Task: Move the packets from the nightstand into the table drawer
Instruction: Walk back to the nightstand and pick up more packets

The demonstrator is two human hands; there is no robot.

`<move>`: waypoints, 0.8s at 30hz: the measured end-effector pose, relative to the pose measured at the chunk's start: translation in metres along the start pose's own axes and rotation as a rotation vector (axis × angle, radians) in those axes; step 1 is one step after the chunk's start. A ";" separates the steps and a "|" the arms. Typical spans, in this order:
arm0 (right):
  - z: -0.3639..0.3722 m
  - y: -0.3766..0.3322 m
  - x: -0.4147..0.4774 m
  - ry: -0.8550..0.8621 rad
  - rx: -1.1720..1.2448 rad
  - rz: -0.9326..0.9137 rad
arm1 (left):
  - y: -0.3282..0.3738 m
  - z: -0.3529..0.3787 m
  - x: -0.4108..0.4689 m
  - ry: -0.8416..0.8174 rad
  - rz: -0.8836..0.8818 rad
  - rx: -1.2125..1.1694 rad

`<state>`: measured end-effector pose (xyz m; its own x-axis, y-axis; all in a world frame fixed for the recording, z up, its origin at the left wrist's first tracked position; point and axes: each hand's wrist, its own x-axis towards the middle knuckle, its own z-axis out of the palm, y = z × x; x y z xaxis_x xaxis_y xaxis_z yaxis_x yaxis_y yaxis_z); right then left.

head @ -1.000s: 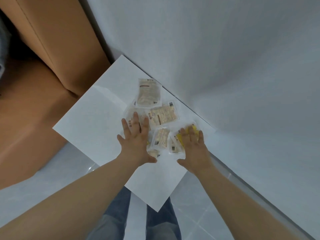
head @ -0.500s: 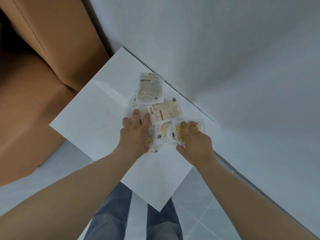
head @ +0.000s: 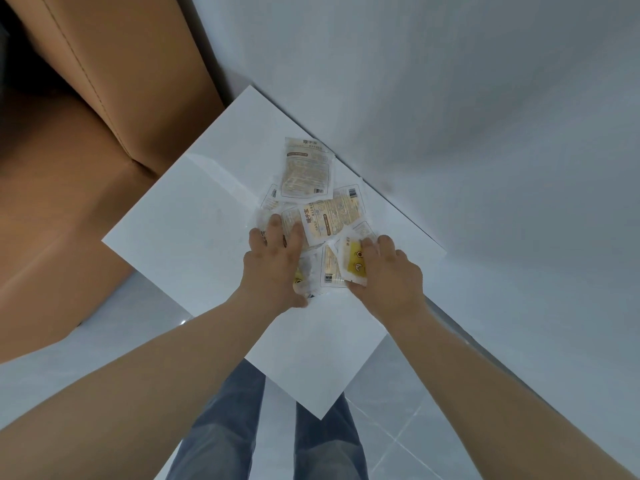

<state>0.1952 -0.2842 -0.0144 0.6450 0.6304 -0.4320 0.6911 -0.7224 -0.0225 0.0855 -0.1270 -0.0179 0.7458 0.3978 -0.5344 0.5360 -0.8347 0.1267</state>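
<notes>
Head view: two hands gathering loose packets on the nightstand top.

Left hand (head: pixel 273 268) curls its fingers over the near-left part of the heap of packets (head: pixel 332 216), one wrapper crumpled under the palm. Right hand (head: pixel 389 271) pinches a yellow packet (head: pixel 355 263) at the heap's right edge. All packets lie on the nightstand (head: pixel 194 237); the table drawer is out of view. Risk: the wrappers look slick and overlap loosely, so a single grab may shed some over the near edge onto the floor (head: pixel 398 427). The farthest packet (head: pixel 306 169) lies beyond both hands and may be left behind.
</notes>
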 end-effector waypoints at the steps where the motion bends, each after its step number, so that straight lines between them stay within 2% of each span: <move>1: 0.001 -0.001 -0.001 -0.008 -0.007 0.003 | 0.002 0.001 0.000 0.001 -0.011 0.034; 11: 0.002 -0.011 0.007 -0.126 -0.098 -0.043 | 0.006 0.003 0.005 0.035 -0.005 0.093; 14: 0.000 -0.010 0.008 -0.141 -0.142 -0.082 | 0.002 0.003 0.007 0.042 0.009 0.049; 18: -0.001 -0.007 0.006 -0.094 -0.160 -0.070 | -0.010 0.003 0.005 0.096 0.083 -0.090; 20: -0.004 -0.003 0.008 0.023 -0.077 -0.077 | -0.016 0.001 0.006 0.111 0.114 -0.129; 24: -0.017 -0.001 0.010 0.098 0.105 0.012 | -0.029 -0.013 0.007 0.087 0.169 -0.191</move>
<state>0.2064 -0.2725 -0.0028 0.6856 0.6422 -0.3430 0.6482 -0.7529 -0.1140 0.0806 -0.0954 -0.0146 0.8577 0.2975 -0.4193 0.4602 -0.8080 0.3679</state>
